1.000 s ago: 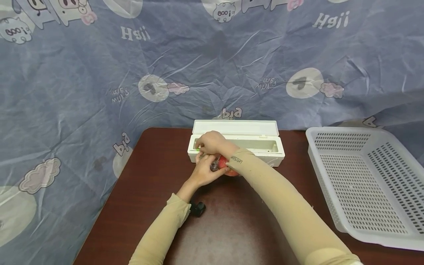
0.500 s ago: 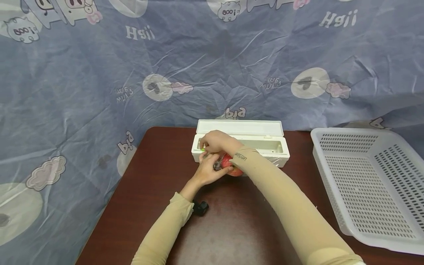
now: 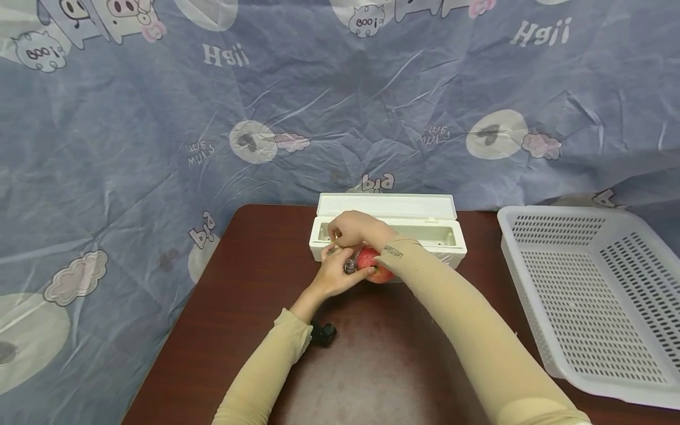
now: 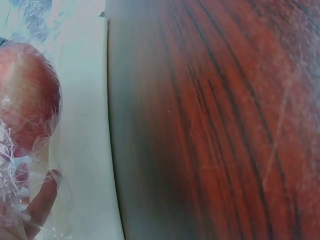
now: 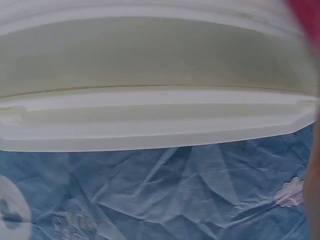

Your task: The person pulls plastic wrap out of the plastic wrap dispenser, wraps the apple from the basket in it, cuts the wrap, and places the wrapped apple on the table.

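Touching apple (image 3: 366, 258) in clear film (image 3: 349, 267), just below frame centre: thumb of left hand (image 3: 336, 275), fingers partly spread, hold on film indeterminate. Right hand (image 3: 355, 229): fingers curled at left end of white box (image 3: 447, 249); cannot tell whether pinching anything.

a pale perforated basket (image 3: 584, 295) rests on the right side of a reddish-brown table (image 3: 223, 307), and behind them hangs a creased blue cloth (image 3: 319, 77) with cartoon pigs

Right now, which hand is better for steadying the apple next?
Probably the left hand: its thumb reaches the apple, while the right hand is over the open white box.
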`<state>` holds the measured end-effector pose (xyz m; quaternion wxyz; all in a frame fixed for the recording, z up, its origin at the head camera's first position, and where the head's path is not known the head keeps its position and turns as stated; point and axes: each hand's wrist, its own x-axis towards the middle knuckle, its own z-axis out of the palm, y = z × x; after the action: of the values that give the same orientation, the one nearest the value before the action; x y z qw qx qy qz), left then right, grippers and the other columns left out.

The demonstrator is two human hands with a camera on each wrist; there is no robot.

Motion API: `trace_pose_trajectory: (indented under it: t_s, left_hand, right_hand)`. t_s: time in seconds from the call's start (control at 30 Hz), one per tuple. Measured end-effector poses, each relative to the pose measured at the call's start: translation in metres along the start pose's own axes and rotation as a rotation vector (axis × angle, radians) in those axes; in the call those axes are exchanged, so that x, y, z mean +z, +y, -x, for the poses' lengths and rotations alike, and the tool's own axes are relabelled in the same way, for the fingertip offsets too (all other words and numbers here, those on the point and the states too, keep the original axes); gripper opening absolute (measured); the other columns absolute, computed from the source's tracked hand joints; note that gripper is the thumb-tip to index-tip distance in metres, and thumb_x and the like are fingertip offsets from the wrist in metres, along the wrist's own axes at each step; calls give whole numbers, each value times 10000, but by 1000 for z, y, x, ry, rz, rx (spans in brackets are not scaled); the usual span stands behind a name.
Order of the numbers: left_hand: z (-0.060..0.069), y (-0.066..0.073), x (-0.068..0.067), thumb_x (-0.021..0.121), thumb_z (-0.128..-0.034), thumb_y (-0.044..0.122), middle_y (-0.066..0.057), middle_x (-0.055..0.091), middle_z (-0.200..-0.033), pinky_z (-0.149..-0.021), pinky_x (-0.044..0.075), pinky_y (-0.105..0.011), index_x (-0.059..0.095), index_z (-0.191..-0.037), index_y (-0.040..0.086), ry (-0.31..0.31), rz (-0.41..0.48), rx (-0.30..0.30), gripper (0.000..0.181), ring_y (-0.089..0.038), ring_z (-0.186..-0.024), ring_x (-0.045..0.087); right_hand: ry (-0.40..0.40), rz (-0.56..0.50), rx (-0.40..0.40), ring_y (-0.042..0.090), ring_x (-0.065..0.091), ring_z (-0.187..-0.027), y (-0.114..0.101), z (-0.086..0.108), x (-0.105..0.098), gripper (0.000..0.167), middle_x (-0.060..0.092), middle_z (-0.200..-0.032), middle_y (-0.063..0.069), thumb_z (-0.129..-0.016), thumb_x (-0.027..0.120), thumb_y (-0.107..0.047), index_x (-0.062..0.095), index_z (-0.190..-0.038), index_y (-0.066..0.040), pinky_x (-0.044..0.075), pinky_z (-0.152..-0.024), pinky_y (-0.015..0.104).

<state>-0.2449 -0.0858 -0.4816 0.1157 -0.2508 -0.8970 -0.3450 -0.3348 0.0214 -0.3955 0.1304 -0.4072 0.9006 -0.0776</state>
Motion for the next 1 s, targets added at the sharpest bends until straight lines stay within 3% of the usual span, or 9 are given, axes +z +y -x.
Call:
trace_pose_trajectory:
  t_s: [0.3, 0.5, 0.73, 1.0]
  left_hand:
    - [7, -4, 5, 650, -829, 468, 24, 560, -1283, -1053, 106, -496, 534, -1289, 176, 60, 18, 30, 557, -95, -1208, 473]
    - [10, -5, 14, 639, -830, 491, 9, 570, -1262, -1004, 169, -509, 545, -1266, 158, 125, 1, 66, 556, -154, -1179, 493]
    - [8, -4, 15, 600, -857, 526, 30, 532, -1314, -997, 169, -502, 519, -1299, 161, 105, 18, 69, 579, -149, -1203, 467]
    - [8, -1, 14, 624, -861, 450, -3, 556, -1285, -1006, 165, -499, 516, -1311, 141, 82, 27, 52, 556, -162, -1174, 484]
  right_hand:
    - [106, -206, -51, 143, 633, -852, 21, 17, 9, 174, 714, -898, -1, -865, 636, -170, 742, -987, -104, 482, -812, 315]
    - [181, -325, -9, 170, 640, -839, 26, 28, 14, 147, 707, -870, 10, -852, 672, -160, 739, -959, -85, 493, -778, 330]
    - [164, -235, -37, 196, 646, -845, 29, 31, 11, 176, 688, -895, 26, -878, 627, -148, 714, -1014, -76, 494, -800, 364]
    - [133, -207, -1, 196, 642, -866, 30, 35, 9, 162, 698, -901, 25, -873, 634, -159, 723, -985, -82, 487, -828, 374]
